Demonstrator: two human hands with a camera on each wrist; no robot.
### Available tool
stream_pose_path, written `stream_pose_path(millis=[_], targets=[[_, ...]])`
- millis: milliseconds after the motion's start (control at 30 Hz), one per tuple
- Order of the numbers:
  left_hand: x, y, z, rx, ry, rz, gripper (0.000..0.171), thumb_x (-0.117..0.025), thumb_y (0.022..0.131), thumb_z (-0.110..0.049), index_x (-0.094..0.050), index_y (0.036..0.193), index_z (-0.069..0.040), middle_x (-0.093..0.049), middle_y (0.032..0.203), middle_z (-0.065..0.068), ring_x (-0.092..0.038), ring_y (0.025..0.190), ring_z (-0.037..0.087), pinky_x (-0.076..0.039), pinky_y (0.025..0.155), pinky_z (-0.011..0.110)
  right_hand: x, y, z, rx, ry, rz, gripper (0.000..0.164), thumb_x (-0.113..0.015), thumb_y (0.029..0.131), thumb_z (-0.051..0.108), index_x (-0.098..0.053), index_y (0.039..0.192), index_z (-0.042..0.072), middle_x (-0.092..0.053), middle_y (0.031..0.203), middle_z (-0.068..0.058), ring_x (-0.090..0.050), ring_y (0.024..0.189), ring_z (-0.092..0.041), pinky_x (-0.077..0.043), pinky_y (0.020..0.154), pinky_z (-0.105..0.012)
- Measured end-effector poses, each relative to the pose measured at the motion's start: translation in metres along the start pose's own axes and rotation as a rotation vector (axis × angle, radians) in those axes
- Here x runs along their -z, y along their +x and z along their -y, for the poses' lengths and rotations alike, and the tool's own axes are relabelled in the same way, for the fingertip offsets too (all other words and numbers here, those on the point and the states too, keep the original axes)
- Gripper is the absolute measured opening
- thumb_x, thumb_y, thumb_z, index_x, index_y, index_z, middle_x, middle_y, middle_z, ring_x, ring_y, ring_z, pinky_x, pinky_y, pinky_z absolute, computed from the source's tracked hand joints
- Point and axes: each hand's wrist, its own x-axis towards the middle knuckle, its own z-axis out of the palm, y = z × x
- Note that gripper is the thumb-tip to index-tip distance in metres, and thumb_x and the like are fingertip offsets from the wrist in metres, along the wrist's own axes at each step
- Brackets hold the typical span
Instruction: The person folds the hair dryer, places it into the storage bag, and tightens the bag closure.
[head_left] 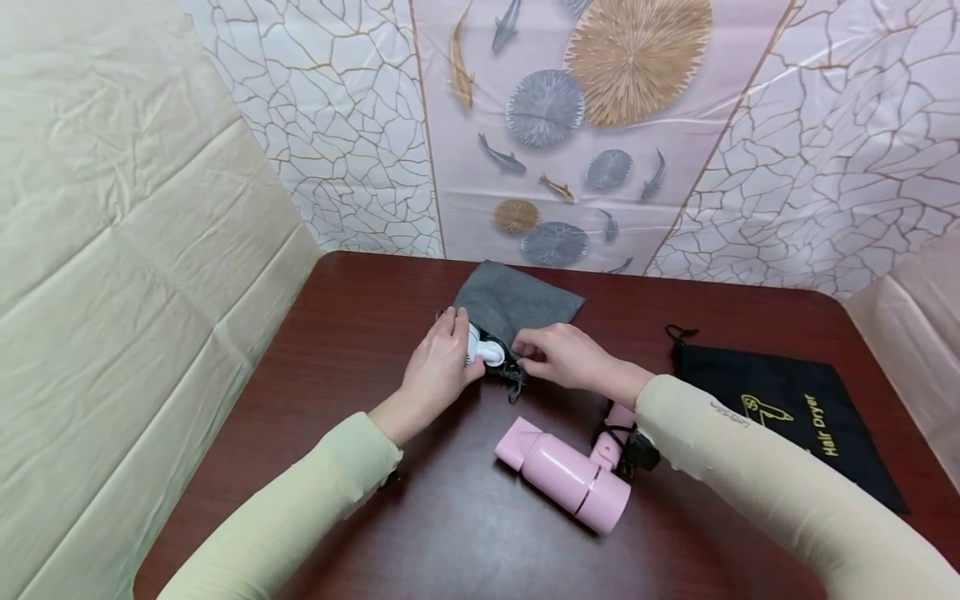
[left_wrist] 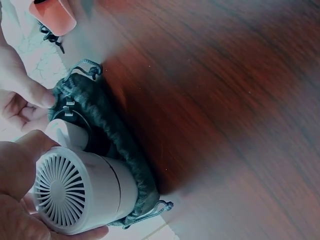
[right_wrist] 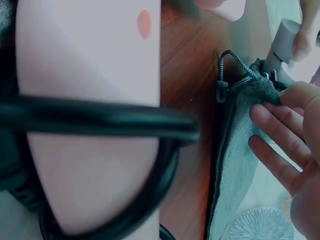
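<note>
Now, the left hand [head_left: 438, 362] grasps, between thumb and fingers, a white cylindrical hair dryer [left_wrist: 107, 185], lying partly inside the mouth of a grey cloth drawstring pouch [head_left: 517, 292]; it is probably stiff, rather light and a little slippery, so its round body (not the slotted end) seems the safest hold; rightward, the right hand [head_left: 566, 356] pinches the pouch's rim, which looks soft and easily folding.

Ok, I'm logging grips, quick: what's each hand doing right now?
Left hand: holding the white dryer.
Right hand: pinching the gray pouch at its mouth.
</note>
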Motion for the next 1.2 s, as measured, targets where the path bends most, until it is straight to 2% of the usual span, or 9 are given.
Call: stream_pose_path(millis=[333,533,733,867,1000,1067,1200], targets=[[-0.002,-0.002,0.002,-0.068,0.069,-0.031,0.074,-0.083,0.092,-0.024,-0.052,0.146,0.016,-0.057,0.145,0.038,-0.059,0.137,0.045,-0.053,0.109,0.049,0.007,-0.001,0.007,-0.025,0.155,-0.016,0.015,-0.075,0.097,0.005,-0.074,0.112,0.006,-0.08,0.096,-0.002,-0.076,0.086,-0.014,-0.062,0.074,-0.036],[-0.008,-0.006,0.008,-0.143,0.138,-0.036,0.075,-0.083,0.093,-0.028,-0.053,0.145,0.016,-0.059,0.143,0.036,-0.061,0.135,0.044,-0.052,0.111,0.046,0.007,0.002,0.01,-0.021,0.137,-0.01,0.015,-0.075,0.097,0.005,-0.075,0.112,0.006,-0.079,0.096,-0.001,-0.075,0.086,-0.014,-0.061,0.076,-0.037],[-0.011,-0.013,0.018,-0.152,0.168,0.015,0.084,-0.085,0.093,-0.037,-0.049,0.15,0.014,-0.055,0.149,0.035,-0.056,0.14,0.044,-0.049,0.115,0.044,0.004,0.003,0.01,-0.021,0.092,0.055,0.014,-0.076,0.098,0.008,-0.076,0.112,0.008,-0.079,0.096,0.001,-0.074,0.086,-0.011,-0.061,0.079,-0.036],[-0.011,-0.018,0.022,-0.121,0.161,0.015,0.094,-0.087,0.09,-0.043,-0.045,0.153,0.014,-0.053,0.151,0.036,-0.056,0.14,0.046,-0.051,0.112,0.048,0.003,0.004,0.01,0.001,0.06,0.056,0.014,-0.076,0.098,0.009,-0.076,0.112,0.009,-0.079,0.095,0.001,-0.074,0.086,-0.012,-0.061,0.079,-0.037],[-0.011,-0.028,0.024,-0.036,0.134,0.004,0.101,-0.088,0.087,-0.048,-0.044,0.153,0.014,-0.055,0.148,0.037,-0.061,0.134,0.046,-0.059,0.098,0.051,0.002,0.005,0.011,0.002,0.05,0.05,0.014,-0.075,0.098,0.009,-0.076,0.112,0.009,-0.079,0.095,0.001,-0.074,0.086,-0.013,-0.061,0.08,-0.039],[-0.012,-0.032,0.024,-0.004,0.127,-0.008,0.101,-0.089,0.086,-0.048,-0.046,0.151,0.016,-0.057,0.145,0.037,-0.066,0.127,0.045,-0.062,0.091,0.051,0.0,0.005,0.011,-0.002,0.051,0.048,0.014,-0.075,0.098,0.009,-0.077,0.112,0.009,-0.08,0.095,0.001,-0.075,0.087,-0.013,-0.061,0.081,-0.039],[-0.014,-0.038,0.024,0.015,0.125,-0.044,0.094,-0.091,0.085,-0.044,-0.051,0.145,0.017,-0.064,0.136,0.037,-0.073,0.113,0.043,-0.063,0.083,0.051,-0.002,0.005,0.01,0.001,0.053,0.033,0.014,-0.076,0.097,0.008,-0.077,0.112,0.009,-0.08,0.096,0.002,-0.076,0.088,-0.012,-0.061,0.082,-0.039]])
